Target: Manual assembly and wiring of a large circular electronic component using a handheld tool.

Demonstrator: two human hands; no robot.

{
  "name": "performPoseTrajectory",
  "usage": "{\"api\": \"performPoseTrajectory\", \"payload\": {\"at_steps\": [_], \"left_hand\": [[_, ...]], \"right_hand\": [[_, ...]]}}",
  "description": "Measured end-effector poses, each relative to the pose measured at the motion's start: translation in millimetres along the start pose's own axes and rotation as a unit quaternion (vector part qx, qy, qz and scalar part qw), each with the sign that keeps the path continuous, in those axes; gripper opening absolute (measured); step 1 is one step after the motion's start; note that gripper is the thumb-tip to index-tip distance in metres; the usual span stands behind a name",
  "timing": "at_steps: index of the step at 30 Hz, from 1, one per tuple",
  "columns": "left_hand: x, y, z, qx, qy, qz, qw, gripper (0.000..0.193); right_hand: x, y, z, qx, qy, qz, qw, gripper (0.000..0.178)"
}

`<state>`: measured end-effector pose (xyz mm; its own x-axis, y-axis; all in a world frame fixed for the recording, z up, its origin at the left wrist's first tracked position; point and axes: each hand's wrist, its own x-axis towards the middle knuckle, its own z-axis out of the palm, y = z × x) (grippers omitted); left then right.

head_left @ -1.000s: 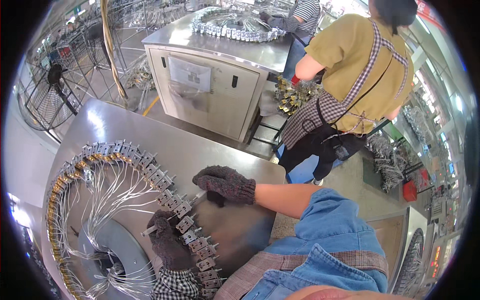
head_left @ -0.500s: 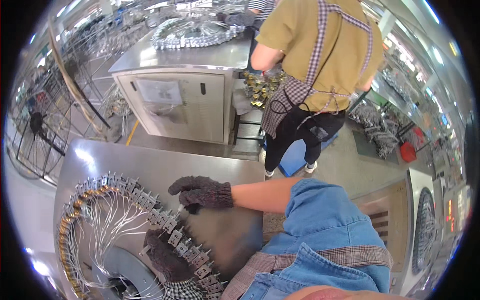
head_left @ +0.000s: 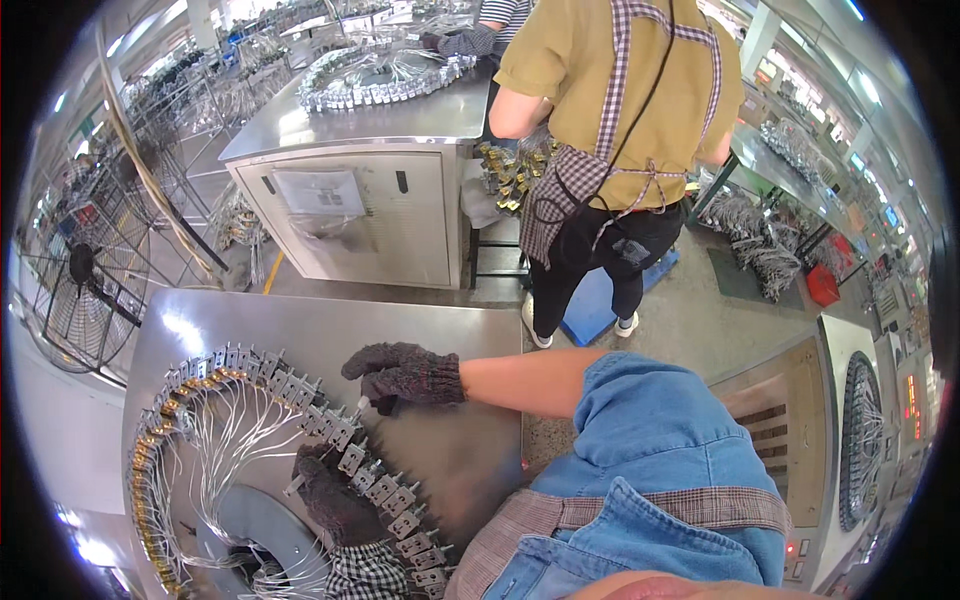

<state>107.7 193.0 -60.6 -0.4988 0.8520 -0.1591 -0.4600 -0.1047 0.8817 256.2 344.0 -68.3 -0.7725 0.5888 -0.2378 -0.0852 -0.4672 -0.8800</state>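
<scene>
Ring: one large ring of small silvery metal blocks [head_left: 338,432], gold-toned along its far left curve, lay on the brushed-steel bench [head_left: 450,325]; its near edge was cut off, its blocks too small and crowded to count.
Wires: thin white strands [head_left: 232,432], uncountable, ran inward from the ring to one flat grey disc [head_left: 268,512], partly hidden.
Left hand: dark grey knitted glove [head_left: 340,500], at the ring's inner right side, fingers curled around one short pale rod [head_left: 293,485], mostly hidden.
Right hand: matching glove [head_left: 412,376], just outside the ring's right side, fingers half bent; whether they gripped the small white stub [head_left: 363,404] below them I could not tell.
Beyond the ring: one cream metal cabinet [head_left: 400,220], bearing a second ring [head_left: 385,97].
Co-workers: two past the ring, one in a mustard shirt [head_left: 640,120], one mostly cut off.
</scene>
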Motion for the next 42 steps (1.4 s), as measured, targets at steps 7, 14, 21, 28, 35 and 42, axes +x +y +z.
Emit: {"api": "performPoseTrajectory", "payload": {"at_steps": [7, 14, 21, 28, 35, 42], "left_hand": [[-2.6, 11.9, 10.4, -0.040, 0.075, -0.050, 0.995, 0.033], [-5.8, 17.2, 12.5, -0.041, 0.029, -0.063, 0.997, 0.037], [-7.5, 23.0, 22.1, -0.073, 0.072, -0.082, 0.991, 0.025], [4.7, -7.4, -13.1, -0.065, 0.103, -0.063, 0.991, 0.022], [8.1, 2.3, -16.2, -0.098, 0.135, -0.092, 0.982, 0.021], [7.1, 1.3, -19.9, -0.153, 0.092, -0.104, 0.978, 0.025]], "right_hand": [[0.6, -8.9, 4.5, -0.102, 0.035, 0.062, 0.992, 0.025], [6.1, -2.8, 3.1, -0.063, 0.039, -0.007, 0.997, 0.027], [0.7, -13.0, 14.8, -0.072, 0.094, 0.123, 0.985, 0.029], [7.8, -11.0, 16.9, -0.075, 0.095, 0.098, 0.988, 0.031], [5.6, -21.2, 33.6, -0.085, 0.125, 0.112, 0.982, 0.033], [8.4, -13.0, 20.9, -0.131, 0.097, 0.036, 0.986, 0.032]]}}
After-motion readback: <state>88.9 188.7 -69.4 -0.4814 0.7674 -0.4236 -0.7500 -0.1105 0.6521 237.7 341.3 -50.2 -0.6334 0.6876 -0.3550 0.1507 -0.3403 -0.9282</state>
